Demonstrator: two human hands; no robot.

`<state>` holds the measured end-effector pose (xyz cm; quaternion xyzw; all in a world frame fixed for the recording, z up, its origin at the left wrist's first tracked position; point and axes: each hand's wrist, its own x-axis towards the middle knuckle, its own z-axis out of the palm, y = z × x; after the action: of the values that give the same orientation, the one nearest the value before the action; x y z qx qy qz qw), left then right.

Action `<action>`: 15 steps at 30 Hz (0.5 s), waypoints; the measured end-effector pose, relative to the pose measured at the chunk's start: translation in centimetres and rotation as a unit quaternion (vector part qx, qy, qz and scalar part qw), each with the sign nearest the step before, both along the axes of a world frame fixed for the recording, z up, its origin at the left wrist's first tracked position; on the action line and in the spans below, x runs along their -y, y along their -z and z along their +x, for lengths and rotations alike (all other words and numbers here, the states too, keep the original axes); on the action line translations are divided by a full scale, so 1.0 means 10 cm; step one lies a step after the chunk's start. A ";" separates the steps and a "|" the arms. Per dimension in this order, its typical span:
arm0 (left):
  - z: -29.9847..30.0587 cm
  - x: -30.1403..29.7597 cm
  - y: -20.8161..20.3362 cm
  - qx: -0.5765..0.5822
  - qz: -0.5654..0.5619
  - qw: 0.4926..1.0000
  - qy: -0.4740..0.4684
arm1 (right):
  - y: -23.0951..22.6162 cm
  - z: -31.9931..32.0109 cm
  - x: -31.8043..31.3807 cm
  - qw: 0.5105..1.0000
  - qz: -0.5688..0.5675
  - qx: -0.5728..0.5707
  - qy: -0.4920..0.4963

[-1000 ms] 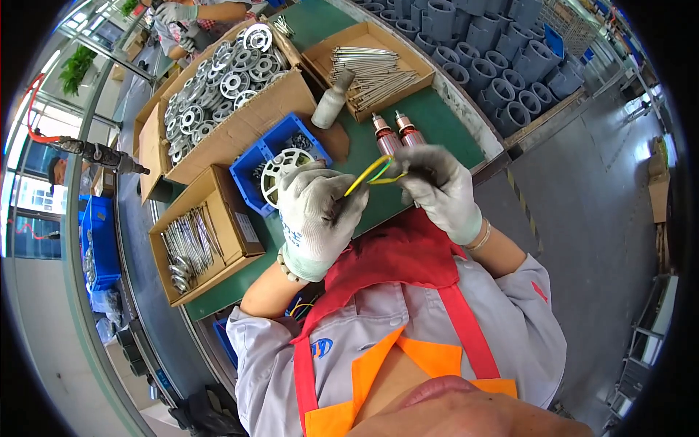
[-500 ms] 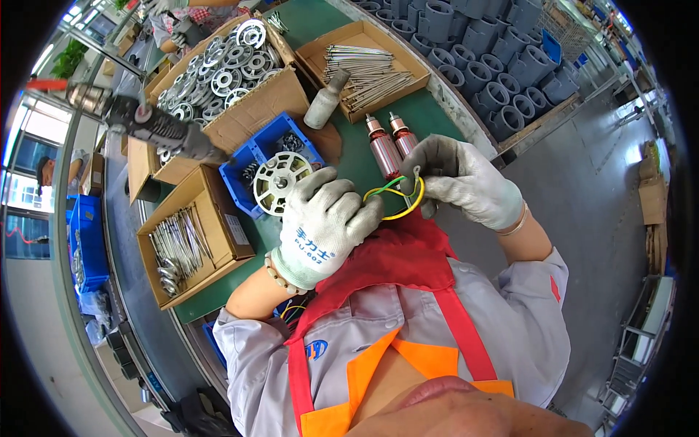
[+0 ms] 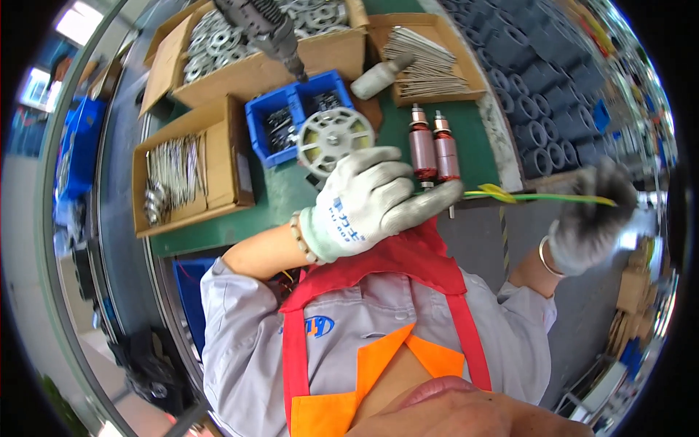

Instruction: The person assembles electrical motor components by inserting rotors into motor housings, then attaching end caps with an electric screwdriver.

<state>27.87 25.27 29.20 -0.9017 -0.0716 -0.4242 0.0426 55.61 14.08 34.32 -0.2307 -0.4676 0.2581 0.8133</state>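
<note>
A yellow-green wire is stretched sideways between my gloved hands, with a small loop or knot near the left one. My left hand is closed, and the wire comes out at its thumb and forefinger. Out to the right, my right hand is blurred by motion but grips the wire's far end. A round, spoked silver metal part sits right behind my left knuckles; whether the fingers touch it is hidden. Two copper-wound motor armatures lie side by side on the green bench, just beyond my left fingertips.
Blue bins of small hardware stand behind the metal part. A power screwdriver hangs above them. Cardboard boxes hold metal rings, long screws and more rods. A grey-white bottle lies nearby. Grey cylindrical housings are stacked to the right.
My right hand has swung far out to the right, pulling the curled wire nearly straight. The view has shifted, and the spoked part now sits slightly further right beside the blue bins.
</note>
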 end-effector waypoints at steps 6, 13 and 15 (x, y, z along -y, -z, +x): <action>-0.77 0.00 0.27 0.128 -0.187 0.973 -0.031 | 0.42 0.39 -0.26 0.955 -0.117 0.088 0.257; -0.87 -0.58 0.77 0.031 -0.603 0.797 0.035 | 1.37 -0.70 -0.65 0.865 -0.430 0.256 -0.035; -0.74 -0.64 0.81 0.041 -0.683 0.716 0.141 | 1.53 -1.11 -0.94 0.852 -0.312 0.396 -0.143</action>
<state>20.49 31.65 21.15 -0.6670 -0.2152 -0.2975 -0.6482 44.55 23.50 18.98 -0.4851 -0.6729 0.3907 0.3989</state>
